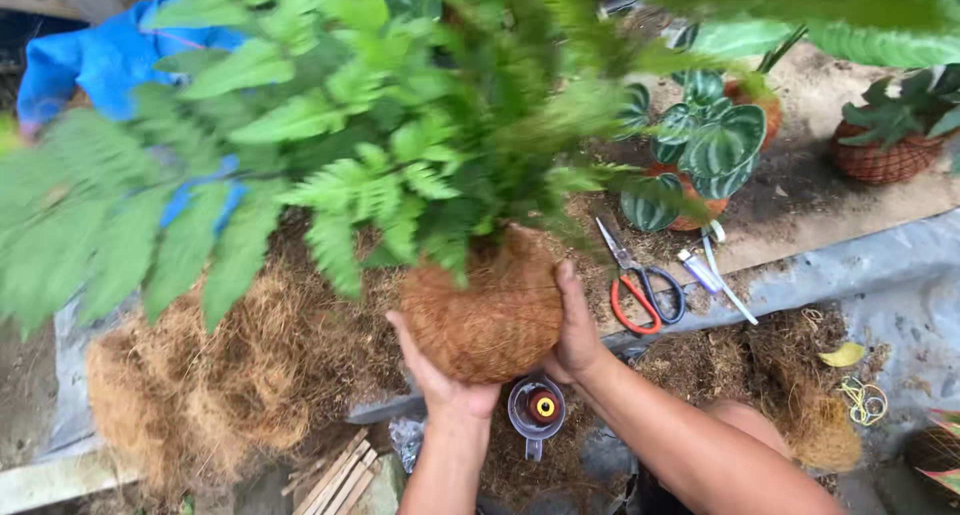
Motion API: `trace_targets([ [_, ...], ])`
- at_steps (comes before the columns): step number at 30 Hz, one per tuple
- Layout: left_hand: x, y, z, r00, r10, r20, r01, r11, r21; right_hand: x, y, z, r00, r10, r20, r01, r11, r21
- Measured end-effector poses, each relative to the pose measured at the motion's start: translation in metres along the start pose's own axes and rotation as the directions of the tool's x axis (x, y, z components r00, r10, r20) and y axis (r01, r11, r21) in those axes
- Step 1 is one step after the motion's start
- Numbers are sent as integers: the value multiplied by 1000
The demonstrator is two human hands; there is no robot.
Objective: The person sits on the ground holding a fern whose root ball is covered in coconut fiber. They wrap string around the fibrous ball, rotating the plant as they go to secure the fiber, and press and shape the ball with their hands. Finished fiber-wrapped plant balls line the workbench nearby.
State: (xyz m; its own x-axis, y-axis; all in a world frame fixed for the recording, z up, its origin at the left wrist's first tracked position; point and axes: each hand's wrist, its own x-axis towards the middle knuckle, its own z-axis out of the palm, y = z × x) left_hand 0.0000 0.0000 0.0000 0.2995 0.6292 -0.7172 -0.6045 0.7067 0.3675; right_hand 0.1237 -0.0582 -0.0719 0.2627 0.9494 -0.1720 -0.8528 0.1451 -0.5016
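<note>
Grey ground sheet, fibre ball between both hands, fingers spread, cupping it.

Outdoor garden potting area at ground level, indicated by heaps of loose coconut fibre spread over a grey plastic ground sheet, finished fibre-wrapped potted plants set on a board, a leafy fern, and red-handled scissors lying among soil debris.
</note>
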Motion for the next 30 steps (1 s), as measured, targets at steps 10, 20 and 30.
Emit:
trace_targets([
  [10, 6, -6, -14, 968, 212, 131, -228, 967, 117, -31, -12, 16, 1000, -8, -27, 7, 1000, -10],
  [20, -26, -4, -3, 754, 538, 378, -635, 744, 208, -62, -29, 64, 981, -189, -34, 190, 981, 23],
  [30, -116, 37, 17, 357, 312, 880, -869, -235, 436, -99, -57, 99, 910, -389, 146, 411, 894, -177],
])
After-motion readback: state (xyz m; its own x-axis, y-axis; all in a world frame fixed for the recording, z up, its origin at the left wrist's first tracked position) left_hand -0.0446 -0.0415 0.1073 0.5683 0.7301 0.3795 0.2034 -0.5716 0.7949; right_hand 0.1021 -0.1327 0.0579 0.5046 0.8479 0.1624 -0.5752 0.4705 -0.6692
